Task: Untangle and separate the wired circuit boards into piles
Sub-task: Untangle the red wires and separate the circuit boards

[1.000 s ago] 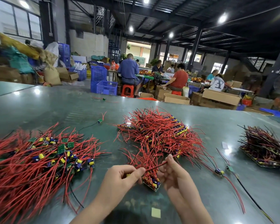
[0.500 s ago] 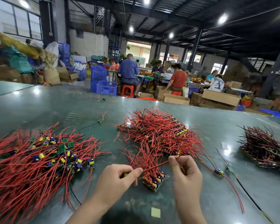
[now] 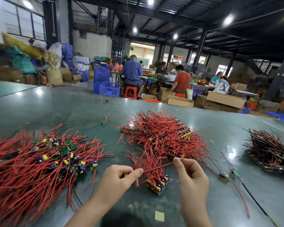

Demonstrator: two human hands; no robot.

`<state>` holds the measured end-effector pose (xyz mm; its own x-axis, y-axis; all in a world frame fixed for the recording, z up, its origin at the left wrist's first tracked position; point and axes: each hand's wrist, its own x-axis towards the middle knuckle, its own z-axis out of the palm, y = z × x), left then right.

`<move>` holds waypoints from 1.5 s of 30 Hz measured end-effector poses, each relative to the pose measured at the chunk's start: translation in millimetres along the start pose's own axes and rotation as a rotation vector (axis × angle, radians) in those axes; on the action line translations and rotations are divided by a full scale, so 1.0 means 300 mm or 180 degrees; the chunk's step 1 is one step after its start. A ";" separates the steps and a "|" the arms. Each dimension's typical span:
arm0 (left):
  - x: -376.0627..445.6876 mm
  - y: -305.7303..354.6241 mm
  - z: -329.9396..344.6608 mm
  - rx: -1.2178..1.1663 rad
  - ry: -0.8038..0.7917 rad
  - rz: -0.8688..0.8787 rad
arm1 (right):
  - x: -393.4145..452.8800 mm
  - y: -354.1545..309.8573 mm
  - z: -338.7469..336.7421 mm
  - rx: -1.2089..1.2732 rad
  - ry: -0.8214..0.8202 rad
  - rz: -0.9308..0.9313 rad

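The left hand is curled around a small yellow-topped circuit board, pinched between thumb and fingers, while the right hand pinches the far end of that board's red wire, so the lead runs nearly straight between the two hands just above the worktop. Beneath the wire, between the hands, lies a small bundle of boards whose leads fan back into the tangled middle heap. To the left spreads a loose pile of boards with red wires; well apart to the right sits a darker pile, and a few stray boards lie between it and the heap. These boards look light, and the thin insulated leads limp and prone to snagging; I would judge it safest to hold a board by its edges and draw the wire out gently, since a hard tug could strain the solder joints. A yellow paper square lies near the worktop's front edge. No brand or writing is legible anywhere.
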<state>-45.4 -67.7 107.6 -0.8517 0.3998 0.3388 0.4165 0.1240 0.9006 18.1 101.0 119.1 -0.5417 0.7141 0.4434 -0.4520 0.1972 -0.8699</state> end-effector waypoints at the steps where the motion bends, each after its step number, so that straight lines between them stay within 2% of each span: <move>1: -0.002 0.002 0.003 -0.0005 -0.0006 0.0020 | 0.000 0.005 -0.003 -0.0093 0.0052 -0.0104; 5: -0.008 0.007 0.009 0.0110 -0.0015 0.0070 | 0.005 0.027 -0.006 -0.0060 0.0127 0.0006; 10: -0.010 0.016 0.001 -0.0112 -0.0146 -0.0076 | 0.008 0.035 -0.002 0.0983 0.0032 0.0768; 14: -0.017 0.026 0.007 -0.0030 -0.0246 -0.0146 | 0.006 0.044 -0.010 0.0231 0.0137 0.0112; 17: -0.024 0.053 0.012 -0.0243 -0.0453 -0.0340 | 0.013 0.037 -0.013 0.0057 0.0245 -0.0062; 19: -0.024 0.064 0.011 -0.0919 -0.0803 -0.0881 | 0.025 0.026 -0.017 0.0162 0.0220 0.0028; 21: -0.022 0.070 0.010 -0.2078 -0.1125 -0.1400 | 0.035 0.024 -0.021 0.0333 0.0131 0.0214; 23: -0.014 0.060 0.009 -0.3101 -0.1098 -0.1501 | 0.036 0.029 -0.018 0.0315 0.0033 0.0344; 25: -0.008 0.040 0.015 -0.3533 -0.0785 -0.1298 | 0.024 0.027 -0.005 0.0188 -0.0019 0.0292; 29: 0.005 0.025 0.025 -0.3484 -0.0097 -0.0928 | -0.016 -0.006 0.017 -0.0054 -0.0342 -0.0037; 32: 0.008 0.012 0.021 -0.3895 0.0076 -0.0851 | -0.062 -0.043 0.046 -0.0034 -0.0939 0.0280; 35: -0.001 0.017 0.029 -0.3918 0.0034 -0.0818 | -0.095 -0.043 0.080 -0.0036 -0.1517 0.0840; 40: -0.021 0.018 0.049 -0.3588 -0.0129 -0.0734 | -0.080 -0.035 0.075 0.0121 -0.1302 0.1388; 45: -0.040 0.037 0.081 -0.2895 -0.0535 -0.0223 | -0.074 -0.035 0.067 0.0194 -0.1539 0.1613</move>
<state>-23.0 -49.1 106.8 -0.7785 0.5535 0.2958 -0.1045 -0.5791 0.8085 20.6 69.6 122.9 -0.9441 0.3264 0.0451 -0.0918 -0.1290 -0.9874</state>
